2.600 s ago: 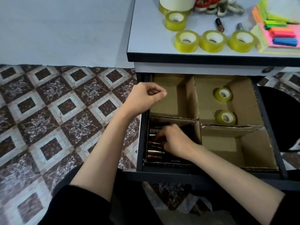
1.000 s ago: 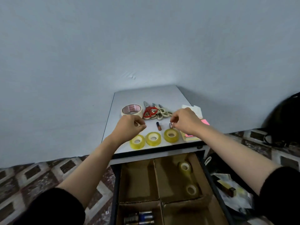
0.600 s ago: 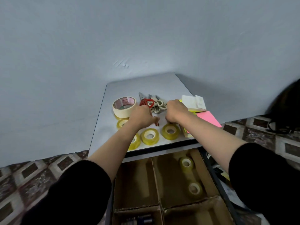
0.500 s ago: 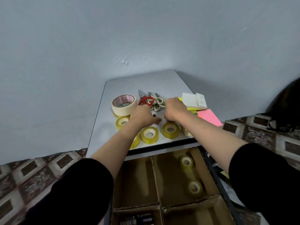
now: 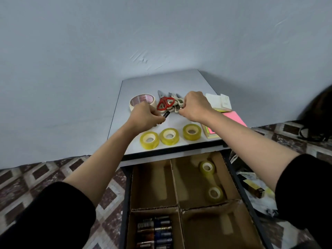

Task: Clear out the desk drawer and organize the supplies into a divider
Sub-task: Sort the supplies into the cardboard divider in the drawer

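Over the desk (image 5: 161, 81), left fingers (image 5: 159, 119) pinch a battery (image 5: 166, 114); right fingers (image 5: 184, 113) curled, hold unclear

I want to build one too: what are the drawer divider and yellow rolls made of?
Divider: looks like matt brown cardboard; its cut edges are rough. Rolls: probably glossy, see-through yellowish plastic tape on white cores.

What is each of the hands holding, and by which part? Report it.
Left hand pinches a battery by its near end. Right hand: fingers curled, any hold hidden; cannot tell.
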`<state>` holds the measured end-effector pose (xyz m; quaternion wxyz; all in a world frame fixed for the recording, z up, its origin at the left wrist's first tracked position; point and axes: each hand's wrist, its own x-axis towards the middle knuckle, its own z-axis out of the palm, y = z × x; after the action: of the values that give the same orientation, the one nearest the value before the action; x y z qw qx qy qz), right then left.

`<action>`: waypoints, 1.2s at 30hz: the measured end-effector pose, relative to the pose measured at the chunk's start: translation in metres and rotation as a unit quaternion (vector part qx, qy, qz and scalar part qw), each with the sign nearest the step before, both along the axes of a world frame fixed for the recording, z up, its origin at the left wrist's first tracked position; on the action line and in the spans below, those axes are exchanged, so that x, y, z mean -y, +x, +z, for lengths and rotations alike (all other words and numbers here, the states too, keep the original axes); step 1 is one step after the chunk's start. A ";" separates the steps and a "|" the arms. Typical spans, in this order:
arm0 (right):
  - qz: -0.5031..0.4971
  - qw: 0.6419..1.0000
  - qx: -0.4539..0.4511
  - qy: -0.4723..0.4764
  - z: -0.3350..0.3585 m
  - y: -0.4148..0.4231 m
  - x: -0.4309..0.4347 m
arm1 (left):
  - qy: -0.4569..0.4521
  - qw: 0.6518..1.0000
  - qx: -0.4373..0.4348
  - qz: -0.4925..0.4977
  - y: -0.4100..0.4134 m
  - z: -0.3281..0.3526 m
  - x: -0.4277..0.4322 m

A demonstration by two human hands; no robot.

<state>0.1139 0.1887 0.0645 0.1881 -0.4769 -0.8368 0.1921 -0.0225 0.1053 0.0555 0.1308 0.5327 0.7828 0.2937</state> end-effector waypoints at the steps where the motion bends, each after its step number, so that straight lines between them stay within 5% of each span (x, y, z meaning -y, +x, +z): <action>1: 0.010 1.000 -0.017 0.002 -0.003 0.001 0.004 | -0.008 1.000 0.018 -0.010 0.002 0.003 0.011; 6: 0.077 0.988 -0.097 -0.095 -0.006 0.012 0.044 | -0.017 0.997 0.069 -0.039 0.010 0.009 0.069; 12: 0.127 0.920 -0.195 -0.315 -0.022 0.041 0.092 | -0.072 0.987 0.107 -0.097 0.022 -0.009 0.138; 20: 0.139 0.871 -0.158 -0.444 -0.098 0.065 0.131 | -0.298 0.930 -0.119 -0.181 0.049 -0.107 0.184; 25: 0.140 0.847 -0.138 -0.494 -0.129 0.070 0.128 | -0.347 0.829 -0.369 -0.236 0.052 -0.146 0.187; 36: 0.146 0.825 -0.164 -0.520 -0.143 0.076 0.114 | -0.393 0.806 -0.388 -0.213 0.053 -0.163 0.181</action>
<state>0.1900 0.0745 -0.0788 0.0167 -0.3377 -0.6292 0.6998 0.0305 -0.0759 -0.1079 0.0743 0.6585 0.6837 -0.3056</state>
